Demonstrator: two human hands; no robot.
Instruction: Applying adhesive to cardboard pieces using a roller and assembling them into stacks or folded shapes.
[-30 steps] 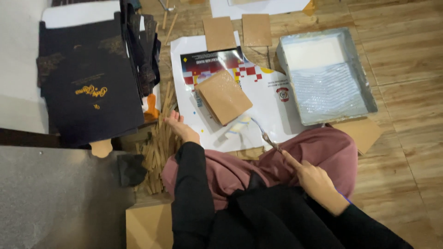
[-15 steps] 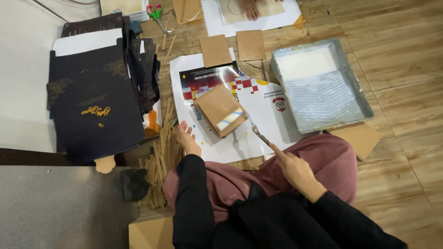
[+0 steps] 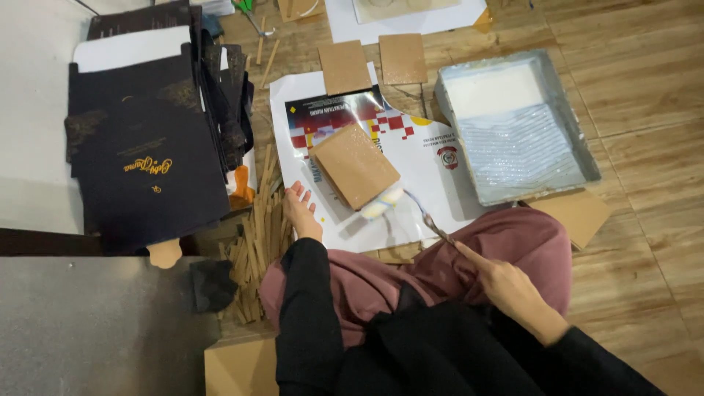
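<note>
Roller point(image 3: 383, 202): lies against the near corner of the brown board point(image 3: 355, 166), mid-poster point(image 3: 411, 147).
Right hand point(image 3: 506, 282): you grip the roller's handle.
Left hand point(image 3: 301, 213): open, fingers on the poster's left edge.
Tray point(image 3: 579, 139): beside the poster's right edge.

a stack of dark printed card sheets point(image 3: 147, 158) lies on the wooden floor point(image 3: 645, 147), near a bundle of thin wooden strips point(image 3: 257, 242) and two small brown squares point(image 3: 372, 63).
</note>
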